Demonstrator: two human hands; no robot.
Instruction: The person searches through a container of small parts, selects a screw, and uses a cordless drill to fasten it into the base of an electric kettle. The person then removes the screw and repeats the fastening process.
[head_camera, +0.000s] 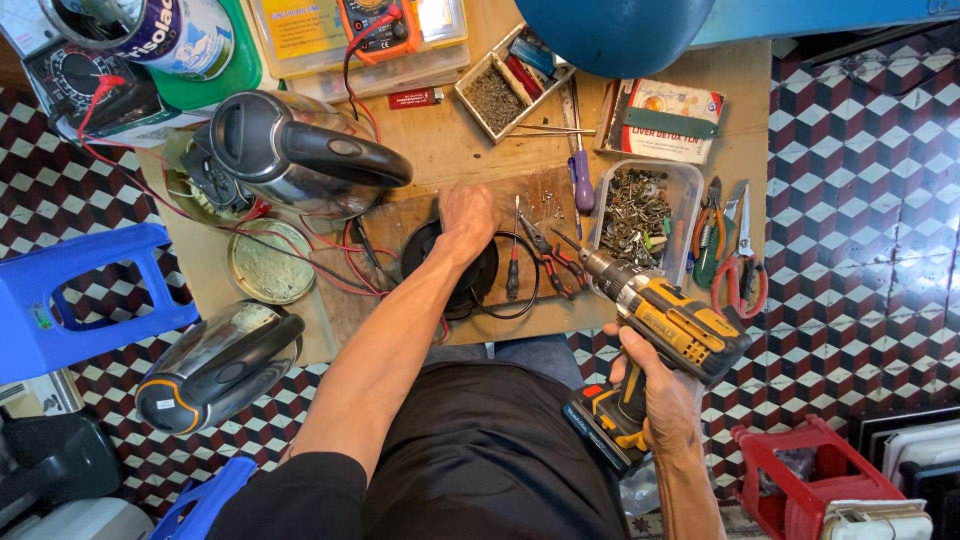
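The left hand (467, 215) presses flat on the round black plastic kettle base (450, 268) (on the wooden bench (470, 150)); the right hand (665, 395) grips tight the yellow and black power drill (665, 330).

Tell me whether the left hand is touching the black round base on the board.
Touching. The head view shows the left hand pressed down on the black round base, fingers overlapping its top edge with no gap.
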